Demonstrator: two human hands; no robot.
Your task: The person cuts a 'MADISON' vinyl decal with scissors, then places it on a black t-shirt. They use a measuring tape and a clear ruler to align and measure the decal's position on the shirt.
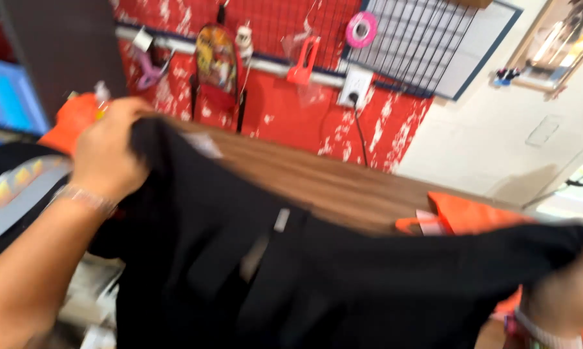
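A black garment (291, 271) is stretched out in front of me over a brown wooden table (330, 181). My left hand (107, 152) grips one edge of the garment at the upper left, with a bracelet on its wrist. At the lower right, my right hand (572, 291) grips the other end of the cloth. The view is blurred by motion. A small light tag shows near the garment's middle.
An orange cloth (472, 216) lies on the table at the right, and another orange item (72, 119) sits at the left. A red wall behind carries a wire grid (421, 39), a hanging colourful bag (217, 61), a pink tape roll (360, 29) and a white socket (355, 87).
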